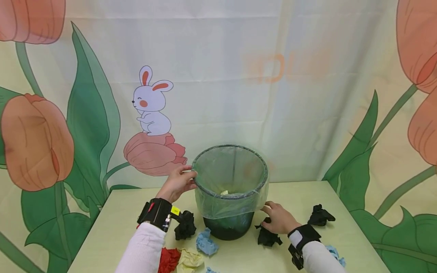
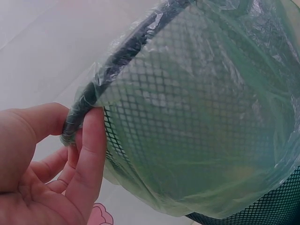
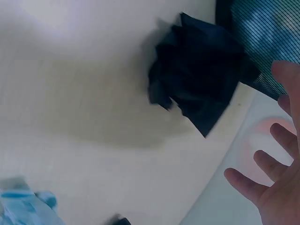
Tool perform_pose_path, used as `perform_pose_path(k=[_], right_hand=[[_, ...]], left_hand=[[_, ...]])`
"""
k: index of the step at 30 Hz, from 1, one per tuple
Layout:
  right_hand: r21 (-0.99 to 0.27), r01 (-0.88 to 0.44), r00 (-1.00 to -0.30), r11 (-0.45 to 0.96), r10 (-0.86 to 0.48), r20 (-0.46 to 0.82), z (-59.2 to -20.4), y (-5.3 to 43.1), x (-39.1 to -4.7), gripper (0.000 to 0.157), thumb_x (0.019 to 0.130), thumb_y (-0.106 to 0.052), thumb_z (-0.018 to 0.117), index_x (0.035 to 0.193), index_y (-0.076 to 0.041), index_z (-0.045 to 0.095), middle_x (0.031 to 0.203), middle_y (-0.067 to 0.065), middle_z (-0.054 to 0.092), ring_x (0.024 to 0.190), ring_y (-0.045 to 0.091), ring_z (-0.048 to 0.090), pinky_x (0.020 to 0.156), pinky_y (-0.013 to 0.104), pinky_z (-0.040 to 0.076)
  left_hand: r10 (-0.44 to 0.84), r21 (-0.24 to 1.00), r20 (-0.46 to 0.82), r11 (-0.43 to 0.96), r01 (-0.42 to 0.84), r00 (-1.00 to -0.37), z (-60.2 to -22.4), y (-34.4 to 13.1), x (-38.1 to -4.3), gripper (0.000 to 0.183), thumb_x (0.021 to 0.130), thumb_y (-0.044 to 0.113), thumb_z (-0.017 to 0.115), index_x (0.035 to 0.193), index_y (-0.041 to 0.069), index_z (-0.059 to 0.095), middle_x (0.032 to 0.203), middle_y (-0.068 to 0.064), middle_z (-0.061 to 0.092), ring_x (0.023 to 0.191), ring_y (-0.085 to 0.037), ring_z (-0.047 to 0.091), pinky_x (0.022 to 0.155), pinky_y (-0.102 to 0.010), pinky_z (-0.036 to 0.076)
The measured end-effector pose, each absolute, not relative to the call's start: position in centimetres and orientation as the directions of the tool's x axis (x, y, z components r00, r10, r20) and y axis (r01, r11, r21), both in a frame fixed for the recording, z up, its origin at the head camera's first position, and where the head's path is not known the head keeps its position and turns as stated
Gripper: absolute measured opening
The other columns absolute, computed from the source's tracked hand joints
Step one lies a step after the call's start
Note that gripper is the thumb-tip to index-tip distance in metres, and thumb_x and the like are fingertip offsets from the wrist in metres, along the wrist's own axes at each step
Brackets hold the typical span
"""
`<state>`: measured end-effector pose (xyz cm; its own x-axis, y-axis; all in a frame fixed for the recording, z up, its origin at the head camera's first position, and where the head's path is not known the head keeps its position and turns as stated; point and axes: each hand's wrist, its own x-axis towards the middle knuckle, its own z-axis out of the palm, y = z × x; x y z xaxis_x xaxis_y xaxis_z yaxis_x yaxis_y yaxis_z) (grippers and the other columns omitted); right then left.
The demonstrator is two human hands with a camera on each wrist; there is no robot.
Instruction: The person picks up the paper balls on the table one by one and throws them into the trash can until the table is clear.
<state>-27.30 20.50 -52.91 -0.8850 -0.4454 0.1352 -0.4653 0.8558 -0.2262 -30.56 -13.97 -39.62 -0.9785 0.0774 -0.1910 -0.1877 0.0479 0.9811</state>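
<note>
A dark mesh wastebasket (image 1: 229, 227) stands on the table, lined with a thin greenish plastic bag (image 2: 187, 117) folded over its rim. At the rim's left side my left hand (image 1: 178, 182) pinches the edge between thumb and fingers, seen closely in the left wrist view. My right hand (image 1: 280, 219) hovers beside the basket's lower right, fingers spread, above a black crumpled paper (image 3: 201, 70). In the right wrist view a gap shows between the fingers and that paper. A small pale yellow piece (image 1: 224, 192) shows inside the basket.
Left of the basket lie another black crumpled paper (image 1: 185, 225), a blue one (image 1: 206, 242), a red one (image 1: 168, 260) and a yellow one (image 1: 189, 261). Toward the right are a further black paper (image 1: 320, 215) and a blue one (image 1: 336, 255). A printed curtain (image 1: 218, 76) hangs behind the table.
</note>
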Motion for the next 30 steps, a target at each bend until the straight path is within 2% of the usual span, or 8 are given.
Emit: perform_pose_path(k=[5,15,22,30], right_hand=[[-0.238,-0.426,-0.905,0.873,-0.416,0.091,-54.0,20.2,-26.9,0.048,0.079,-0.027,0.070,0.123,-0.011,0.058,0.131,0.016,0.046,0.118,0.039,0.045,0.089,0.052,0.044],[-0.254,-0.507,-0.861,0.824,-0.494,0.120,-56.9,20.1,-26.1,0.049,0.077,-0.027,0.071,0.121,-0.009,0.059,0.128,0.020,0.047,0.112,0.041,0.048,0.081,0.055,0.046],[-0.280,-0.503,-0.862,0.818,-0.497,0.097,-58.5,19.8,-25.3,0.056,0.075,-0.029,0.072,0.125,-0.011,0.055,0.130,0.021,0.045,0.121,0.051,0.037,0.079,0.064,0.043],[-0.291,-0.493,-0.861,0.820,-0.508,0.030,-59.7,20.0,-25.0,0.058,0.076,-0.032,0.071,0.127,-0.012,0.052,0.133,0.019,0.043,0.124,0.050,0.033,0.074,0.067,0.042]], left_hand=[[0.075,0.981,-0.192,0.048,-0.189,-0.979,-39.6,-13.9,-30.4,0.051,0.091,0.013,0.054,0.138,0.005,0.034,0.112,-0.016,0.046,0.079,-0.018,0.056,0.075,-0.028,0.054],[0.079,0.981,-0.190,0.043,-0.187,-0.979,-39.7,-14.0,-30.4,0.052,0.091,0.013,0.054,0.138,0.004,0.033,0.113,-0.018,0.046,0.078,-0.017,0.056,0.074,-0.027,0.054],[0.074,0.982,-0.189,0.039,-0.187,-0.979,-39.5,-14.0,-30.4,0.052,0.091,0.013,0.054,0.138,0.004,0.033,0.113,-0.019,0.047,0.078,-0.017,0.057,0.073,-0.027,0.054],[0.072,0.978,-0.205,0.037,-0.203,-0.976,-39.4,-14.0,-30.4,0.051,0.092,0.013,0.053,0.138,0.006,0.033,0.112,-0.017,0.047,0.077,-0.017,0.057,0.073,-0.027,0.054]])
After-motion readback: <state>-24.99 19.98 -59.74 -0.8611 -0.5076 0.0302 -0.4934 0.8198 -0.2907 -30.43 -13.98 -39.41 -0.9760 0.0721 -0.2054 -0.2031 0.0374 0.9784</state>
